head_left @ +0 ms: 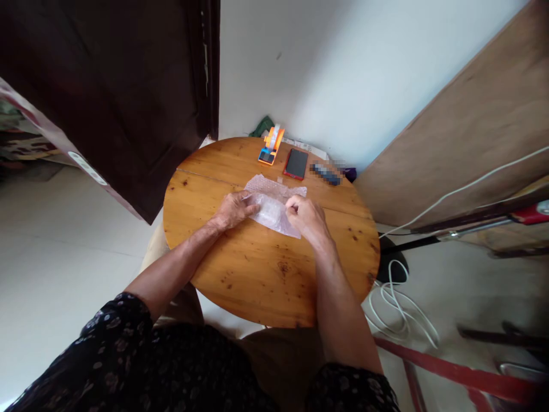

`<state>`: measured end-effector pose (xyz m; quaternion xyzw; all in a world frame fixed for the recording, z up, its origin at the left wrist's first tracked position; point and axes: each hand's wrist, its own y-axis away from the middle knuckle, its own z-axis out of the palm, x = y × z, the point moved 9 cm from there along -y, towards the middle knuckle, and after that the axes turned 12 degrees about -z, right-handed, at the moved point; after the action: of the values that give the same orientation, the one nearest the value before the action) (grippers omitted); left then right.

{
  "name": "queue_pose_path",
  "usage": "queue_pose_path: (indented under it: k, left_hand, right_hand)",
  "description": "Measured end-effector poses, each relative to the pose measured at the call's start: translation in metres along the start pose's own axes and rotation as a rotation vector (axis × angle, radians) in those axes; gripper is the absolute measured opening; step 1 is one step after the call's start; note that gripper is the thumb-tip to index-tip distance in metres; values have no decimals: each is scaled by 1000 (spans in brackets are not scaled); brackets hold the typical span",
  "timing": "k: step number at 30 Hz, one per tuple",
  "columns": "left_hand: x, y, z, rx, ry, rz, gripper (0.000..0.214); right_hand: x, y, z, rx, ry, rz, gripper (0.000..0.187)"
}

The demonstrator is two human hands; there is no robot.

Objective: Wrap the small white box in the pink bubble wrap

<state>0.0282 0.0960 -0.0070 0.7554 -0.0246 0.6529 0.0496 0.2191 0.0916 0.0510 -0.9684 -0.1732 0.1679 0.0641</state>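
Note:
A sheet of clear bubble wrap point(274, 189) lies on the round wooden table, with a small pale object point(269, 212) on or inside it; its kind I cannot make out. At the wrap's left edge is my left hand point(235, 209), its fingers closed on the plastic and the thumb pointing toward the pale object. My right hand point(306, 215) is curled at the right edge, fingertips pinched on the wrap. Both palms face down, and the fingertips are partly hidden.
Behind the wrap stand an orange tape dispenser point(271, 144) and a phone in a red case point(295, 163). A dark, pixelated object point(326, 173) lies right of the phone. The round table point(257, 280) meets the wall. White cable point(392, 309) coils on the floor at right.

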Motion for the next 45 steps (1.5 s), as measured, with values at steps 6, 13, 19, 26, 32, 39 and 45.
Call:
queue_pose_path:
  k: [6,13,19,26,32,39,45]
  left_hand:
    - [-3,-5,-1,41,75,-21,24]
    - [5,-2,-4,83,37,4,20]
    - [11,3,-3,68,44,-6,21]
    - [10,4,2,25,128,-35,22]
    - [9,4,4,-2,146,-59,24]
    - [8,4,6,-19,160,-59,38]
    - [5,1,14,-74,204,-75,28]
  right_hand:
    - [5,4,16,31,-328,-80,33]
    - [8,0,30,49,-405,-44,36]
    - [-1,2,35,8,-462,-91,31]
    - [-12,4,35,-67,-506,-176,30]
    - [-2,4,25,-11,-605,-135,25]
    - [-2,0,36,-21,-607,-162,26]
    - [-3,4,30,-29,-640,-146,28]
